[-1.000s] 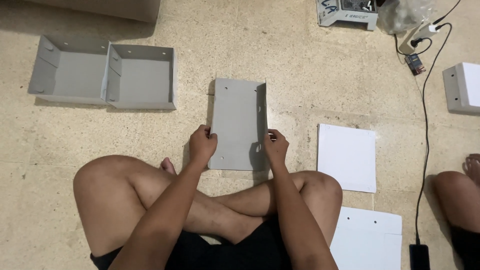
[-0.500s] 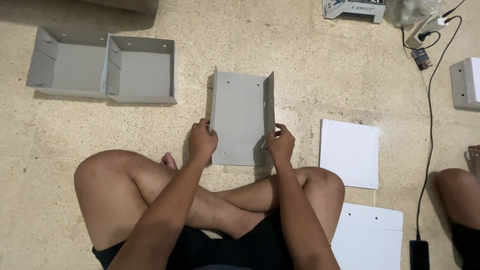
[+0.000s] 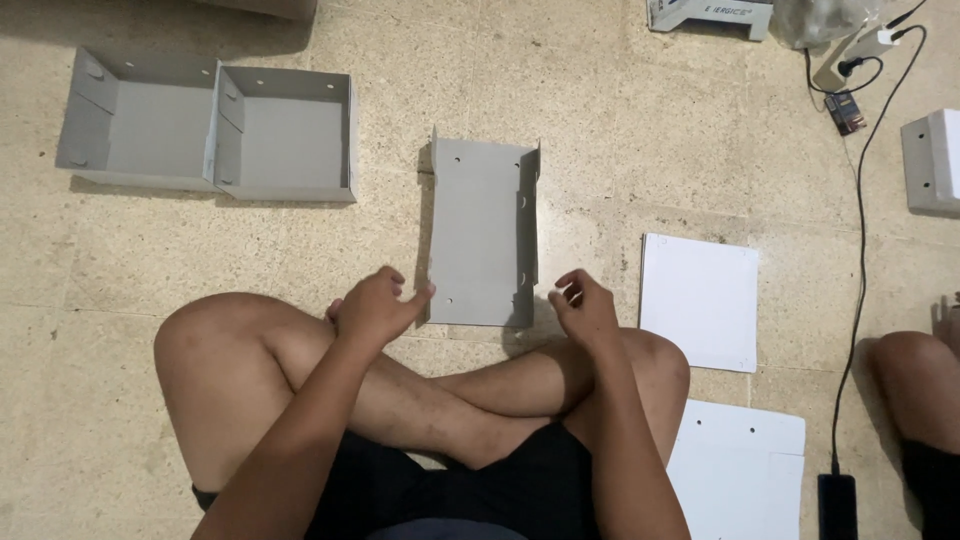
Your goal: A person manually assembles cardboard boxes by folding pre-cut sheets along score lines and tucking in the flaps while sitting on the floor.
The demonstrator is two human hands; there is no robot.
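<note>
A grey plastic sheet (image 3: 482,232) with its two long sides folded up lies on the floor in front of my crossed legs. My left hand (image 3: 373,305) hovers at its near left corner, fingers curled, a fingertip just touching the edge. My right hand (image 3: 583,305) is just right of the sheet's near right corner, fingers loosely bent, holding nothing.
Two folded grey box trays (image 3: 210,130) sit side by side at the far left. Two flat white sheets (image 3: 700,300) (image 3: 740,470) lie to my right. A black cable (image 3: 855,260) runs down the right side beside another person's knee (image 3: 915,385). A grey-white box (image 3: 935,160) is at the right edge.
Both hands have let go of the grey sheet and pulled back toward my legs. The sheet now lies on the floor with its sides still raised.
</note>
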